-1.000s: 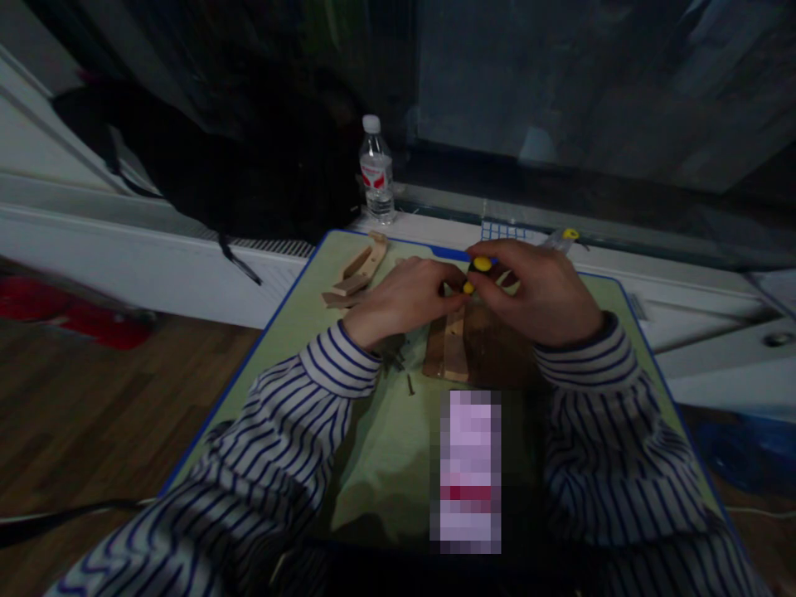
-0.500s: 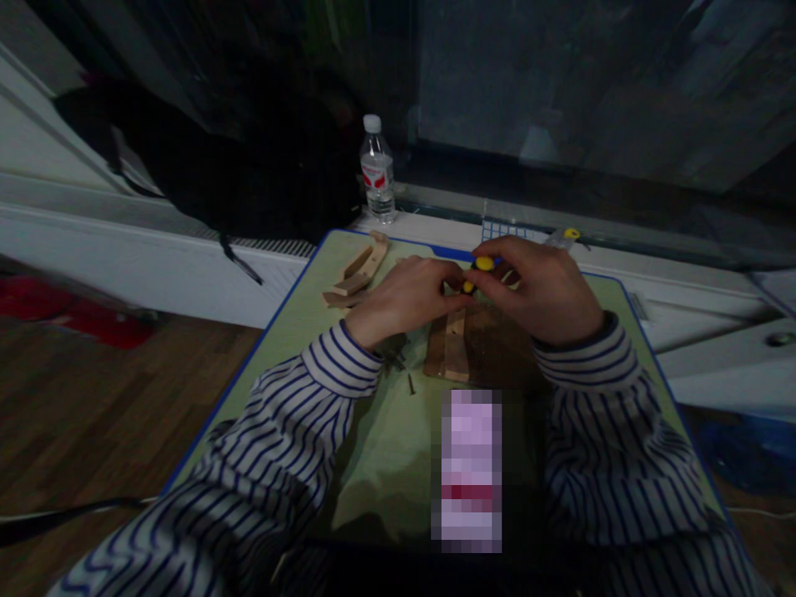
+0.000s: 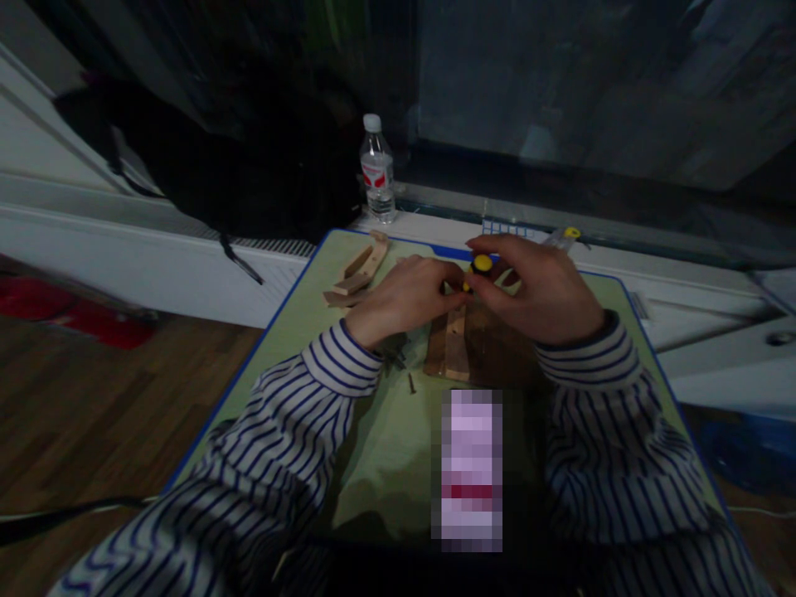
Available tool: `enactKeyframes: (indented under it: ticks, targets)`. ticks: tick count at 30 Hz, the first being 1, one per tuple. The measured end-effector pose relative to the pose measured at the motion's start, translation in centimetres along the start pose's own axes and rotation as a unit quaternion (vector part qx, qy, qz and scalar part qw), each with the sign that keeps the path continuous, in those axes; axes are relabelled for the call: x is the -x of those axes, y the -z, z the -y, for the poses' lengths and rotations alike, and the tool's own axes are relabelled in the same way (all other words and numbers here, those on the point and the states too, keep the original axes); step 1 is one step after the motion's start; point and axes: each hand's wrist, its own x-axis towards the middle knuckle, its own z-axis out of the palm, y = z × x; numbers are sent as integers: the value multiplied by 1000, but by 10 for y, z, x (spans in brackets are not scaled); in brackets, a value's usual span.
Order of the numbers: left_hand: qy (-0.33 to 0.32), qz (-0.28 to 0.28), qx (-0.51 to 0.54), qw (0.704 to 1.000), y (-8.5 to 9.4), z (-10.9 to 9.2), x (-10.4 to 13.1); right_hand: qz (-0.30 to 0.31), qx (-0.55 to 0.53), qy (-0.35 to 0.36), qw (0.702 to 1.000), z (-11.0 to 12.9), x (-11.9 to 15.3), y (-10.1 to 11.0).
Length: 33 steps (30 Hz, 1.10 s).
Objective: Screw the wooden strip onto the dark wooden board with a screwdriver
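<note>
A screwdriver (image 3: 482,264) with a yellow and black handle stands roughly upright above a narrow wooden strip (image 3: 457,344); its tip is hidden behind my fingers. My left hand (image 3: 414,294) pinches low on it with thumb and forefinger. Around the top of the handle are the curved fingers and thumb of my right hand (image 3: 538,286). Under the strip lies a brown wooden board (image 3: 497,348). Left of the board, several loose screws (image 3: 411,383) lie on the tabletop, partly covered by my left wrist.
More wooden pieces (image 3: 361,274) are at the far left of the green, blue-edged table (image 3: 373,481). On the sill behind stand a water bottle (image 3: 377,178) and a yellow-tipped clear item (image 3: 565,237). A pixelated patch (image 3: 469,464) covers something near the front.
My right fingers have shifted slightly around the handle, and its yellow and black end shows more plainly. The left hand stays in place.
</note>
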Motion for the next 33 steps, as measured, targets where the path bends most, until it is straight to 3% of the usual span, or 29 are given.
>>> enactKeyframes:
  ticks: [8, 33]
  targets:
    - [-3, 6, 8, 1000, -1, 0, -1, 26, -8, -3, 1000, -2, -1, -1]
    - [19, 10, -12, 1000, -1, 0, -1, 18, -1, -23, 1000, -1, -1, 0]
